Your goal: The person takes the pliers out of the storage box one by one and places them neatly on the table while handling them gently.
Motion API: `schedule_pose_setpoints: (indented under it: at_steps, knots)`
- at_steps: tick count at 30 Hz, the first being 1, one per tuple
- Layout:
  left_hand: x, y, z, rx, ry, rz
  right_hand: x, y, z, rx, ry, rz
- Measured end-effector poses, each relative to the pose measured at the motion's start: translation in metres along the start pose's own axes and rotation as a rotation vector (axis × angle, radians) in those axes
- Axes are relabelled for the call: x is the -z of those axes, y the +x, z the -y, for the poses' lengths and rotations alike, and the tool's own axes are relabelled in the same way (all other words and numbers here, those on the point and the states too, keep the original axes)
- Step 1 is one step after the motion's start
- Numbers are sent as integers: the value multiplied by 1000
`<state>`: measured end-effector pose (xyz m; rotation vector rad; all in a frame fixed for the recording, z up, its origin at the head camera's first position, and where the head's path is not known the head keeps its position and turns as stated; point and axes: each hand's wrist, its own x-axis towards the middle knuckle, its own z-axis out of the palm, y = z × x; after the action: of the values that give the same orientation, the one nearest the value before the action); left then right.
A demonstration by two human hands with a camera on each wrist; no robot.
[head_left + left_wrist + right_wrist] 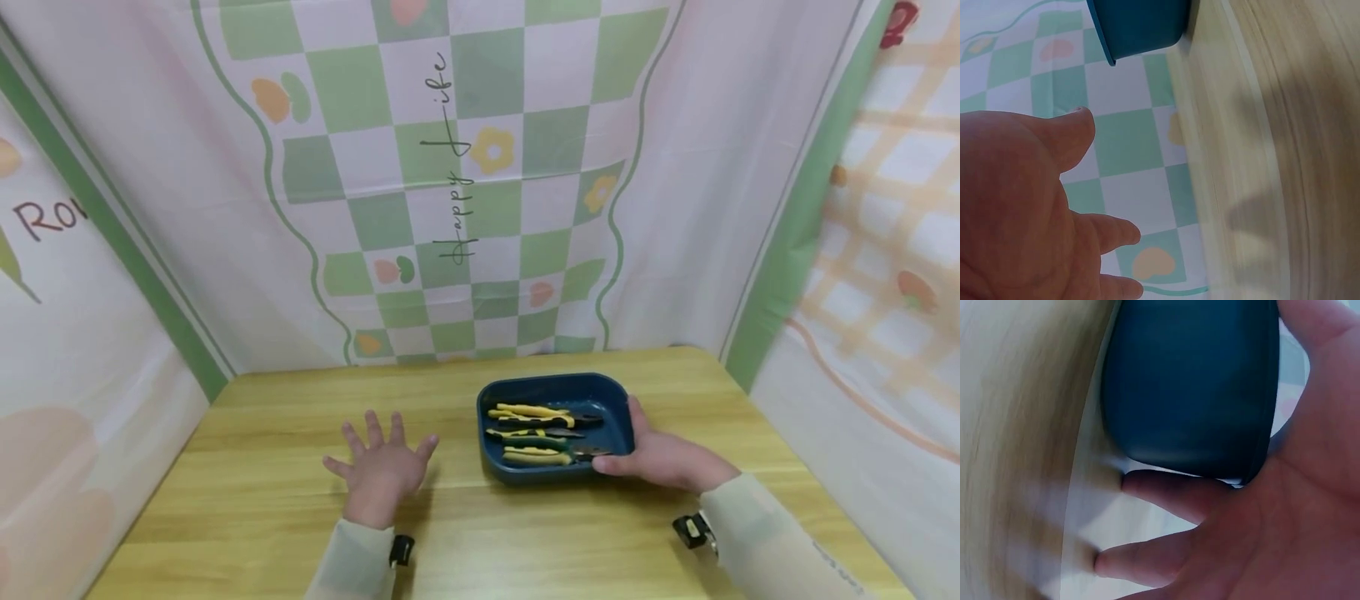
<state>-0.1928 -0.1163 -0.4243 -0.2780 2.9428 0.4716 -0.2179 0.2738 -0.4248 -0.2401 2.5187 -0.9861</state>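
Note:
A dark blue rectangular box (536,477) stands on the table, right of the middle. Inside lie three pliers side by side: yellow-and-black ones (536,421) at the back, green-and-yellow ones (532,440) in the middle and pale-yellow-handled ones (536,457) in front. My right hand (671,458) holds the box's right end, thumb at the near corner and fingers along the outer wall. In the right wrist view the box wall (1188,394) sits between thumb and index finger, the other fingers spread. Left of the box, my left hand (384,471) hovers with fingers spread, holding nothing.
The wooden table (247,467) carries the box. A green-and-white checked cloth (423,208) hangs behind its back edge, and printed cloths hang at both sides. Each wrist wears a small black device (692,530).

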Motion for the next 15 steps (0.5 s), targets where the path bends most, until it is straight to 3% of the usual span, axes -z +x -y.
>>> schedule_pose_setpoints:
  at_steps: [4,11,15]
  knots:
    - [1,1,2,7,-7,5,8,3,-5,48,27,27]
    - [3,1,4,8,-12,11,22,12,-18,105,-53,-13]
    - [4,3,5,6,-11,7,24,18,-23,129,-44,15]
